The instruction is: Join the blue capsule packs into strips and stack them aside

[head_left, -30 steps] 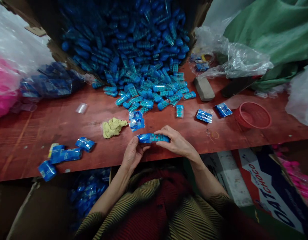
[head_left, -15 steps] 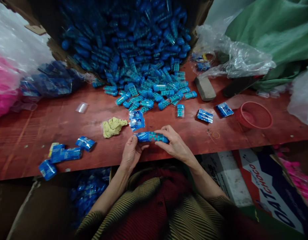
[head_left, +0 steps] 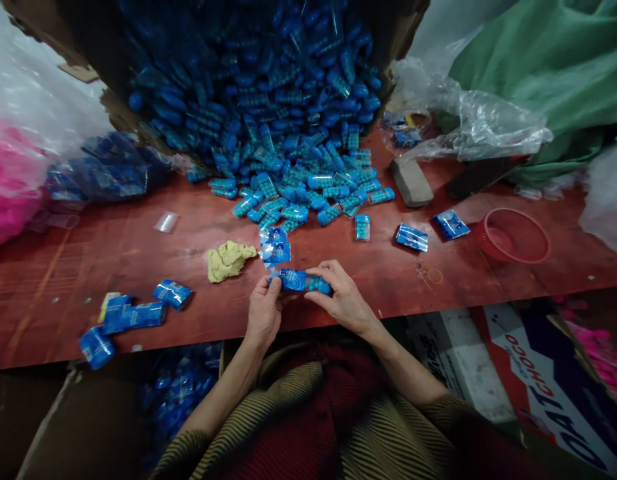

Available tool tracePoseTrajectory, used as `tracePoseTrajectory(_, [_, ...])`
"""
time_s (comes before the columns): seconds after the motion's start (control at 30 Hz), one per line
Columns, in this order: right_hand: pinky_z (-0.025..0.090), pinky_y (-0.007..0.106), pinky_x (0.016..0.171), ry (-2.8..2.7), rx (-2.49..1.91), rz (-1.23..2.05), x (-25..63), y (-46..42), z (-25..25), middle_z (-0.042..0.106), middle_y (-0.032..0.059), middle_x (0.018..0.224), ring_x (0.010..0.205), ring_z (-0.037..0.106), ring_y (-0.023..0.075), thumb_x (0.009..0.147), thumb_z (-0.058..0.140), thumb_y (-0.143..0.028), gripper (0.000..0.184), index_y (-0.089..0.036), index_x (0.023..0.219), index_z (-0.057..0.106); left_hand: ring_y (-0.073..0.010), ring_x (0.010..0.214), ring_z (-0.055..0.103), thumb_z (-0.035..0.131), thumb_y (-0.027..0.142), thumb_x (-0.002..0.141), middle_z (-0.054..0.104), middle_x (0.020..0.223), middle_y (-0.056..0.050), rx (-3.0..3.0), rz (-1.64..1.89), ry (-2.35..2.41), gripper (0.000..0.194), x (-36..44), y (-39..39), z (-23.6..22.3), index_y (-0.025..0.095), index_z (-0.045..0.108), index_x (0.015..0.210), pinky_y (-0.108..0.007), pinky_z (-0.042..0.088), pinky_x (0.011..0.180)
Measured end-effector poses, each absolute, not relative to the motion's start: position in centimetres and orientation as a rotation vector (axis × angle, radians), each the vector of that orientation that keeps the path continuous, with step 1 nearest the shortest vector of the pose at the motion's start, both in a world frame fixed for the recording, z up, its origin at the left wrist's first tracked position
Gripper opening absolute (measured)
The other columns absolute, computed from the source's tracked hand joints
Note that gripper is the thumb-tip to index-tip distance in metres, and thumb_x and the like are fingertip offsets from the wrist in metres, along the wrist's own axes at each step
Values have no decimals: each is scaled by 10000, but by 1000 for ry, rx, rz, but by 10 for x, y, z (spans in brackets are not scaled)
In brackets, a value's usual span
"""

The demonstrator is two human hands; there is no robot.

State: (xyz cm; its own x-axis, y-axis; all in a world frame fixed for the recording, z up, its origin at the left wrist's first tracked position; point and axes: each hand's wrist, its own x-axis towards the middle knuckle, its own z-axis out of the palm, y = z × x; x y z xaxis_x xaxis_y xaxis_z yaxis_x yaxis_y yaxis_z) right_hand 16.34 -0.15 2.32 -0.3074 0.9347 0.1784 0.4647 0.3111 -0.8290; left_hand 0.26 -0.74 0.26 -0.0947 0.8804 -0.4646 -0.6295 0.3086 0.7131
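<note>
My right hand [head_left: 341, 297] grips a small clear bottle of blue balls [head_left: 318, 285] by its right end, thumb below and fingers above. A blue printed sleeve [head_left: 292, 279] covers the bottle's left part, and my left hand [head_left: 265, 307] pinches the sleeve's left end between thumb and fingers. How far the bottle reaches inside the sleeve is hidden. Just beyond my hands lie flat blue printed sleeves [head_left: 275, 247]. Left of these is a crumpled yellow cloth [head_left: 229, 261]. A single capped bottle [head_left: 362, 227] stands apart from the heap of blue bottles [head_left: 298, 180].
A torn cardboard box [head_left: 411, 27] spills bottles onto the red table [head_left: 308, 333]. Blue sleeve packs [head_left: 138, 315] lie at left, more packs [head_left: 411, 237] at right. A grey block [head_left: 412, 181], a red basket [head_left: 513, 237] and plastic bags [head_left: 488, 127] line the right side.
The right hand and bottle have shifted slightly left toward the left hand. The sleeve now covers more of the bottle, and less of the ball-filled part shows.
</note>
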Motion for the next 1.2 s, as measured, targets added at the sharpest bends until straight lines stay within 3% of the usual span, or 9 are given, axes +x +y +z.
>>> tracePoseTrajectory(0.13, [525,352,809,-1900,-1281,735,152,-7,1,487,90,1071,981,555,208,847,562,-251,305,-218,1150,565,-123,672,659,783,334,624,701,762,-1,200,1188,994,328,10,-6,5,155,605,833,-211,533,596])
tracePoseTrajectory(0.23, [507,389,860,-1883,-1251,760,146,-12,-5,486,118,1123,1035,536,228,861,542,-279,331,-206,1183,562,-103,624,642,742,237,688,695,740,-4,110,1145,990,199,10,-4,4,139,614,805,-175,502,533])
tracePoseTrajectory(0.4, [441,364,957,-1629,-1066,1209,151,-7,2,552,71,1115,1067,538,182,885,503,-262,268,-234,1132,602,-120,640,661,610,131,796,703,773,-23,72,1041,989,35,1,1,5,141,613,829,-221,538,586])
tracePoseTrajectory(0.53, [513,300,781,-1311,-1015,1565,157,1,-2,556,42,1053,876,569,138,797,611,-314,409,-245,1194,541,-149,745,680,545,97,825,712,846,-47,82,997,938,86,-2,2,10,138,605,872,-286,554,716])
tracePoseTrajectory(0.6, [514,294,756,-1275,-1048,1588,159,3,-4,528,35,1032,814,554,120,762,647,-308,504,-245,1239,499,-155,768,682,554,91,816,714,846,-51,115,986,908,85,-2,2,11,134,606,867,-304,546,768])
tracePoseTrajectory(0.73, [439,363,945,-1450,-1097,1445,162,5,-1,486,48,1135,995,530,155,718,702,-275,620,-259,1293,469,-161,768,682,585,115,800,715,822,-60,199,919,844,104,-1,0,11,123,624,896,-288,540,762])
tracePoseTrajectory(0.83, [417,371,989,-1455,-950,1593,165,8,1,483,53,1248,1116,503,181,722,703,-296,642,-281,1314,456,-155,739,680,602,116,785,716,835,-67,240,896,773,148,0,-2,12,122,638,928,-236,536,662])
tracePoseTrajectory(1.0, [535,328,824,-1246,-763,1881,166,13,-1,513,38,1274,1056,538,181,689,724,-337,649,-304,1288,478,-150,737,673,644,127,757,713,859,-67,245,883,737,198,4,-4,12,124,642,954,-226,536,640])
tracePoseTrajectory(1.2, [557,278,721,-1223,-877,1780,157,5,-2,520,31,1229,952,551,159,710,688,-342,590,-299,1269,506,-132,697,659,641,207,782,708,817,-64,223,971,797,149,14,-10,14,126,656,906,-204,523,595])
